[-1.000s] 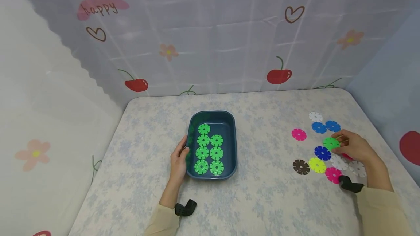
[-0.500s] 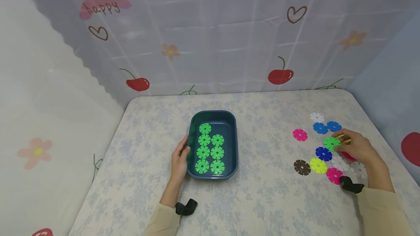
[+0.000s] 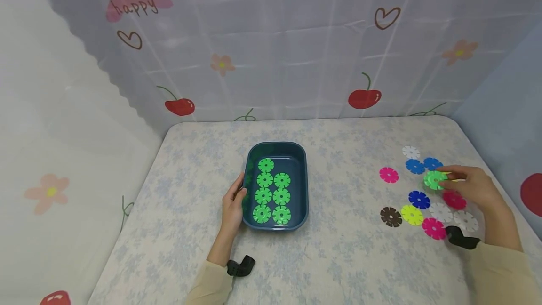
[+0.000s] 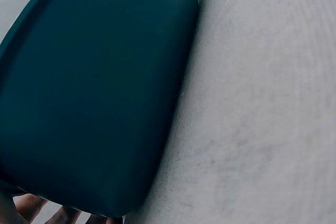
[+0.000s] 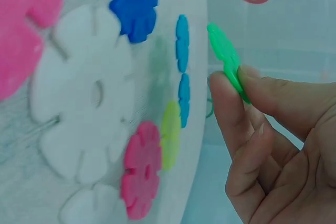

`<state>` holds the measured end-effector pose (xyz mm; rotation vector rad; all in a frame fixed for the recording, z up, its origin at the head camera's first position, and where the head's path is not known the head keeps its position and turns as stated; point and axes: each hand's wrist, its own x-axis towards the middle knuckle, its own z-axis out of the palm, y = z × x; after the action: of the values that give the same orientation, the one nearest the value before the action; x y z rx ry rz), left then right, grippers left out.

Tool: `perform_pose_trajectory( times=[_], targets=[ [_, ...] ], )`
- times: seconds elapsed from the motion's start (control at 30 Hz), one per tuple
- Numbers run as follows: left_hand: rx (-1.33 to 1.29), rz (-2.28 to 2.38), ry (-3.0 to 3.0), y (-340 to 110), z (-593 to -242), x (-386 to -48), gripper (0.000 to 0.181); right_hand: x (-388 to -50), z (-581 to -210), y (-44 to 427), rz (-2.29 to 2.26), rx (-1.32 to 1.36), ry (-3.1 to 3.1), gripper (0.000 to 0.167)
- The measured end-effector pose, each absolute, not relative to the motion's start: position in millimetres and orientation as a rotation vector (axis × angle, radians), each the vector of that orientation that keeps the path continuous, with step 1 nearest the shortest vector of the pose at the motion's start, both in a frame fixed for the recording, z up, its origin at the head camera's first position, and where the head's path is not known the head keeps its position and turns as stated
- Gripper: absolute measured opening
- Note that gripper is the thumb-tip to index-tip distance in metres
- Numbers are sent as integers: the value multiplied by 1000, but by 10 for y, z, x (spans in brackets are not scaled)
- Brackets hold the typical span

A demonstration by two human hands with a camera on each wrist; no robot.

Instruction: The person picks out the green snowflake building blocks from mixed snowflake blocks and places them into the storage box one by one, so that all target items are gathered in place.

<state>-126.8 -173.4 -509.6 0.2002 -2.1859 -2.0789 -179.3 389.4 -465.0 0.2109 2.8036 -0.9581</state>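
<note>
My left hand grips the left wall of a dark teal tray, thumb at the rim and fingers down the outside. In the left wrist view the outer wall of the tray hides most of that hand. Several green snowflake discs lie in two columns in the tray. Over at the right, my right hand pinches another green snowflake disc between thumb and index finger. The right wrist view shows this green disc held clear of the table, seen nearly edge-on.
Around the right hand lie loose discs: blue, pink, dark blue, brown, yellow, red-pink and white. A yellow-green disc lies beyond the red-pink one. A printed curtain stands behind the table.
My right hand has lifted the green disc off the table and moved slightly right, uncovering the red-pink disc. The left hand stays on the tray; the view has shifted a little.
</note>
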Motion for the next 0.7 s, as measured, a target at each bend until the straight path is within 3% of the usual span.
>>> perform_pose_trajectory(
  times=[0.7],
  targets=[
    [185,-2065,-2184,-1723,-5104,-1276,46,-2069,-4300,3001,-1225,-188,2772,45]
  ],
)
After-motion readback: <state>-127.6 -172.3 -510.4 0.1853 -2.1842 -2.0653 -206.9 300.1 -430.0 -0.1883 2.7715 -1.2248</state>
